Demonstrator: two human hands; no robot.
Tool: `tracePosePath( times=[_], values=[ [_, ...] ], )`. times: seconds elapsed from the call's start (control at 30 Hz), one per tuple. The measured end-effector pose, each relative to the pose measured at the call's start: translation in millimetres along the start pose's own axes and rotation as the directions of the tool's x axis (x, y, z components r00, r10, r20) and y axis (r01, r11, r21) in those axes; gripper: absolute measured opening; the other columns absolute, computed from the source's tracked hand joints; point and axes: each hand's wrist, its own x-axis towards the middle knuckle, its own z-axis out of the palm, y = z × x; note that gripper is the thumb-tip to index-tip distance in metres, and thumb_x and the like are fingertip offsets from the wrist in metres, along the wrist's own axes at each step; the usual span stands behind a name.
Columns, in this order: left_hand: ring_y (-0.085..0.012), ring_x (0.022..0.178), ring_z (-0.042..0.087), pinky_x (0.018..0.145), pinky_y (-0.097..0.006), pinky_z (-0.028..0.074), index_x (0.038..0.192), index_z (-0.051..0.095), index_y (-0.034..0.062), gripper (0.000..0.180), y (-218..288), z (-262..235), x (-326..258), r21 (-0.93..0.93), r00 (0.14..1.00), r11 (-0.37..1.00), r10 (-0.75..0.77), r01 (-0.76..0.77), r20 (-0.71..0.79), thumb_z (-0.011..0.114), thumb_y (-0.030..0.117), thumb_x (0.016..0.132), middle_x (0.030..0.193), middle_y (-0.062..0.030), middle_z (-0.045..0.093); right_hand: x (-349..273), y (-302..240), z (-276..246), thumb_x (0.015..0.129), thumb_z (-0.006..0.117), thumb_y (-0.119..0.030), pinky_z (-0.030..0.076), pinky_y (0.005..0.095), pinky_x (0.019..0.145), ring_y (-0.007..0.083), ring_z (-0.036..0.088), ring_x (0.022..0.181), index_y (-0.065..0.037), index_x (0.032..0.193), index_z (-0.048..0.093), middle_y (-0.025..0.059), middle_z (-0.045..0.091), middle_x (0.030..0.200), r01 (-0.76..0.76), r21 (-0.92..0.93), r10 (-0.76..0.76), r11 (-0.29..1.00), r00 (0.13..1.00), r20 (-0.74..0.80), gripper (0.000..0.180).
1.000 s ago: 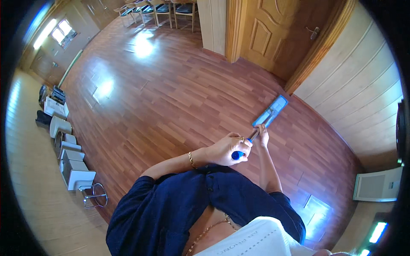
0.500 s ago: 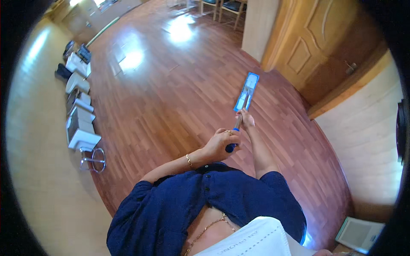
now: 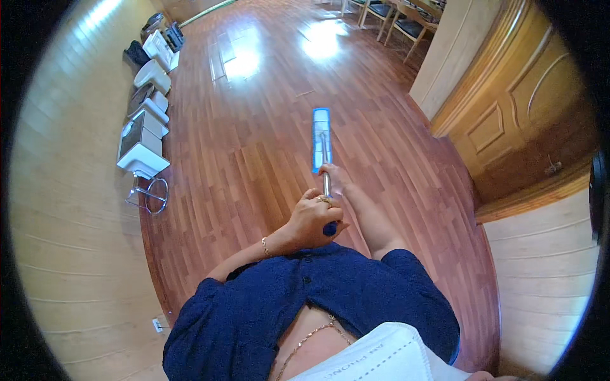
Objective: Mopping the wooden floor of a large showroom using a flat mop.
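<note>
A flat mop (image 3: 322, 141) with a blue-edged, pale rectangular head lies on the wood floor ahead of me, its long side pointing away. Its metal pole slants back toward my body. My left hand (image 3: 313, 218) is wrapped round the dark blue grip at the pole's top end, close to my chest. Farther down the pole, my right hand (image 3: 334, 178) closes round the bare metal, just short of the mop head in the picture. Part of the right hand's fingers is hidden behind the pole.
White bathroom fixtures (image 3: 152, 77) and a chrome-legged stool or stand (image 3: 149, 192) line the left wall. Toward the right are a wooden door (image 3: 508, 120) and a pale wall panel (image 3: 450, 60). Wooden chairs (image 3: 406, 28) stand at the far right. Window light glares off the floor (image 3: 267, 120).
The mop head has swung left, from near the door to straight ahead of me. Both hands have shifted left with the pole, still gripping it. My view has turned right.
</note>
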Motion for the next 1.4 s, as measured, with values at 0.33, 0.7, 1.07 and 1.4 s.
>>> tracePosePath(
  times=[0.33,0.7,1.07,1.4],
  values=[
    [-0.0237,0.068,0.061,0.079,-0.040,0.046,0.062,0.060,0.0121,0.022,-4,-54,-7,-0.016,0.984,0.989,0.146,-0.149,-0.105,0.076,0.025,0.071,0.064,-0.0044,0.060,12,-86,58,0.083,0.057,-0.020,0.046,0.0321,0.079,0.0230,0.060,0.087,-0.009,0.086,0.067,0.0101,0.065,0.091,0.102,-0.001,-0.098,0.995,0.953,0.287,0.015],
    [-0.0239,0.066,0.059,0.075,-0.037,0.045,0.064,0.056,0.0123,0.030,-1,-187,-49,-0.250,0.967,0.936,0.255,-0.248,-0.004,0.080,0.030,0.071,0.067,-0.0036,0.058,0,-184,98,0.072,0.068,-0.023,0.043,0.0402,0.077,0.0297,0.063,0.079,-0.012,0.073,0.060,0.0085,0.063,0.075,0.584,-0.282,-0.541,0.761,0.811,0.222,0.014],
    [-0.0231,0.074,0.064,0.074,-0.038,0.045,0.070,0.059,0.0113,0.024,-58,-195,-75,-0.501,0.965,0.831,0.260,-0.241,-0.032,0.082,0.020,0.069,0.072,-0.0023,0.062,-11,-154,91,0.077,0.068,-0.029,0.045,0.0443,0.066,0.0321,0.059,0.072,-0.011,0.064,0.056,0.0097,0.061,0.069,0.384,-0.427,-0.435,0.819,0.900,-0.024,0.026],
    [-0.0285,0.075,0.059,0.071,-0.041,0.042,0.070,0.059,0.0090,0.021,-113,-167,-40,-0.728,0.855,0.626,0.507,-0.279,0.108,0.075,0.021,0.075,0.075,-0.0070,0.061,-67,-126,70,0.076,0.069,-0.026,0.044,0.0472,0.063,0.0349,0.057,0.067,-0.008,0.061,0.056,0.0110,0.057,0.065,0.007,-0.565,-0.243,0.825,0.907,-0.344,0.026]
  ],
)
